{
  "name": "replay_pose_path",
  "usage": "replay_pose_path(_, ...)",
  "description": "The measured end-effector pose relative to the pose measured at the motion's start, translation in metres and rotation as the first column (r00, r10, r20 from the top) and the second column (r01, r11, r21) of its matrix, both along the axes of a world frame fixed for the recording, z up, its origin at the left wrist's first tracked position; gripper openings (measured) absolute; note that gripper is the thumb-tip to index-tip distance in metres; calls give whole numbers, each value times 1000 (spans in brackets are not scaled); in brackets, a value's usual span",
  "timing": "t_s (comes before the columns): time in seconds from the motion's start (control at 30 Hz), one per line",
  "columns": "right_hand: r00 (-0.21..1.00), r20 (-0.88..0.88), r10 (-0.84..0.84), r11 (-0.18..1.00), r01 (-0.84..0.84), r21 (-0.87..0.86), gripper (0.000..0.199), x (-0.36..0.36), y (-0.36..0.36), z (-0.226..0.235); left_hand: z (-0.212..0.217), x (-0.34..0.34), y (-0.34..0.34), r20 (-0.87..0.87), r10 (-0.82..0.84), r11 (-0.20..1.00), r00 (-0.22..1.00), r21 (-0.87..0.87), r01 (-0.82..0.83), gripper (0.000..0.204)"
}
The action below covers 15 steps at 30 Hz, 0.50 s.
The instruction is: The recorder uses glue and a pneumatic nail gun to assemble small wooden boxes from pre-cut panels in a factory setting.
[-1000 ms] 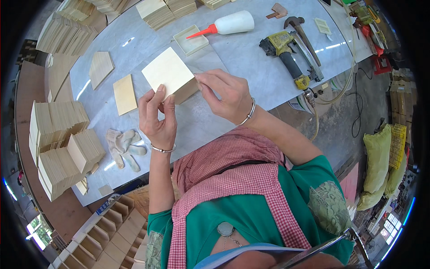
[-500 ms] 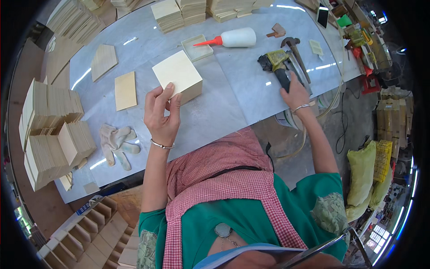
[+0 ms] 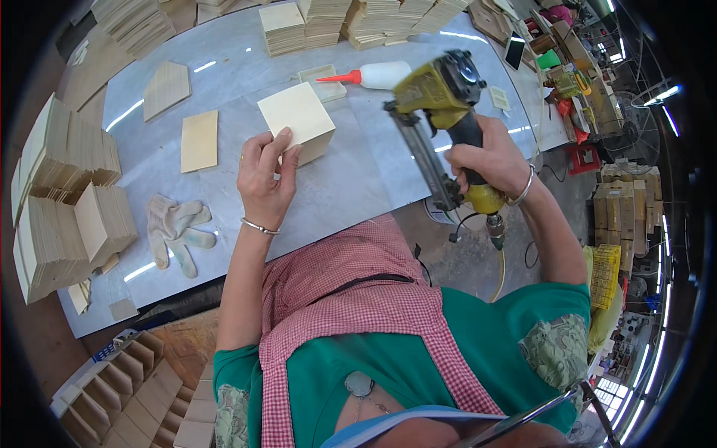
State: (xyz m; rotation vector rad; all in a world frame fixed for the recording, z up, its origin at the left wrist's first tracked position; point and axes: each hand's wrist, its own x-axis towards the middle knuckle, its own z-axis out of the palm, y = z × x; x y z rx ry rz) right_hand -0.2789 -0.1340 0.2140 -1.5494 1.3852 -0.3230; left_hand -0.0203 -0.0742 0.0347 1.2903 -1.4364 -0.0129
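Over on the far left, stacks of thin wooden panels (image 3: 63, 194) stand fanned on edge along the grey worktable (image 3: 351, 187), plenty of stock by the look of it. Next along, a pair of worn work gloves (image 3: 175, 228) lies flat on the table, unused, and above them two loose flat wooden pieces (image 3: 200, 140) wait well apart from the action. Now the centre: the left hand (image 3: 265, 179) is pressed down on the near edge of a small pale wooden box (image 3: 299, 131), fingers spread over its top and side, steadying it on the table. The box looks assembled in shape, its top panel sitting square. Just behind it a white glue bottle with a red nozzle (image 3: 377, 75) lies on its side beside a small shallow tray (image 3: 323, 81). Moving right, the right hand (image 3: 489, 160) is wrapped tight around the grip of a yellow pneumatic nail gun (image 3: 441, 112), held up off the table, its nose not yet on the wood. So my read: gluing and fitting appear done, nailing is yet to begin, and more wood stacks (image 3: 328, 22) at the back suggest many boxes remain.
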Motion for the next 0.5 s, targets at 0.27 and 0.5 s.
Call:
replay_pose_path(0.27, 989, -3, 150, 977, -147, 157, 25, 42, 9, 19, 1, -2, -1, -5, -10, 1000, 1000, -2, 10, 25)
replay_pose_path(0.5, 986, -5, 169, 974, -166, 152, 26, 49, 7, 19, 0, -1, -1, 22, -6, 1000, 1000, -18, 6, 26)
